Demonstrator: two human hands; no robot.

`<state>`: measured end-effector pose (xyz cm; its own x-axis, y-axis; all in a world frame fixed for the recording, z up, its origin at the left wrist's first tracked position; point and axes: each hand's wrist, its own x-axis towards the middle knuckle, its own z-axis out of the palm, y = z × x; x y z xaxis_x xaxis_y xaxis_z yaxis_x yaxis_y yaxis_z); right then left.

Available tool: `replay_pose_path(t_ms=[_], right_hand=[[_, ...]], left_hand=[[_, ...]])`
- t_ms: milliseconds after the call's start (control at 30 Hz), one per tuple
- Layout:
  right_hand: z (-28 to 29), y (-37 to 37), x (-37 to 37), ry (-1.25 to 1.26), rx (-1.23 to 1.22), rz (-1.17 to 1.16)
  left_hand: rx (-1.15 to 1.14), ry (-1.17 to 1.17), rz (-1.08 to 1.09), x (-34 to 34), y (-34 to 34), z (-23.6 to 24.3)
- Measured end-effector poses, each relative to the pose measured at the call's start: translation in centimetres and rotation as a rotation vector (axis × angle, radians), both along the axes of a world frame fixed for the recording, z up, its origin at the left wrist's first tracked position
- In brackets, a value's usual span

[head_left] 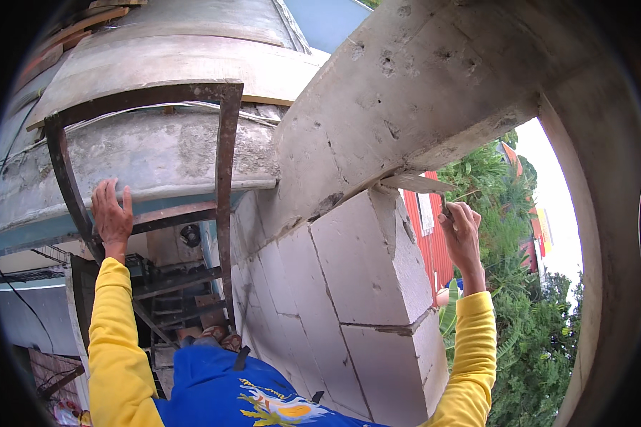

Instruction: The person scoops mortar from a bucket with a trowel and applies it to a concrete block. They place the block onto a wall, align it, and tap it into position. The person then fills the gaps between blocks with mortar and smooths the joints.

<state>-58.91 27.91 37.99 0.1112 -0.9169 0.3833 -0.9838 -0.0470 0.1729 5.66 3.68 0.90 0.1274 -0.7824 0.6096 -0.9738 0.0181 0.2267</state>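
Note:
My right hand (461, 231) is closed round the handle of a trowel at the right. The trowel's flat grey blade (418, 184) points left, at the gap between the top of a pale block wall (356, 256) and the concrete beam (420, 92) above it. At the left, my left hand (112, 217) is raised with thumb and fingers apart. It is beside a dark metal frame (226, 142), near that frame's left post; whether it touches the post I cannot tell. Thin cracks and joints run between the wall's blocks, and the corner block under the trowel has a rough edge.
Below me, dark rungs (178, 288) descend between the frame and the wall. A weathered concrete ledge (178, 149) and boards (185, 64) lie beyond the frame. Outside the opening at right are green trees (513, 313) and a red corrugated wall (438, 249). A black cable hangs at far left.

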Motion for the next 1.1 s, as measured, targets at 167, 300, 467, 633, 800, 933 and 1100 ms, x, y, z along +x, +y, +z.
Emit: replay_pose_path(t_ms=[167, 300, 467, 633, 800, 933, 1100], right_hand=[[0.6, 3.1, -2.0, -0.152, -0.013, -0.101], [-0.5, 7.1, -2.3, -0.098, 0.093, -0.031], [-2.1, 2.9, -2.5, -0.082, 0.047, 0.064], [-2.4, -2.4, -2.6, -0.102, -0.025, 0.112], [-1.8, -2.9, -2.6, -0.115, -0.008, 0.089], [-1.5, -2.7, -2.4, -0.105, -0.018, 0.102], [-0.8, -2.4, -3.5, -0.196, -0.149, 0.098]], left_hand=[[-0.016, -0.031, -0.006, 0.7, -0.3, -0.6], [0.034, -0.009, 0.012, 0.2, 0.1, -0.1], [0.021, -0.019, 0.017, -0.1, 0.1, 0.4], [-0.01, -0.018, 0.006, 0.3, -0.2, -0.1], [0.01, 0.007, 0.005, -0.4, -0.1, 0.3], [0.008, 0.012, 0.005, 0.0, 0.1, 0.3], [-0.02, 0.007, -0.002, -0.7, 0.1, 0.7]])
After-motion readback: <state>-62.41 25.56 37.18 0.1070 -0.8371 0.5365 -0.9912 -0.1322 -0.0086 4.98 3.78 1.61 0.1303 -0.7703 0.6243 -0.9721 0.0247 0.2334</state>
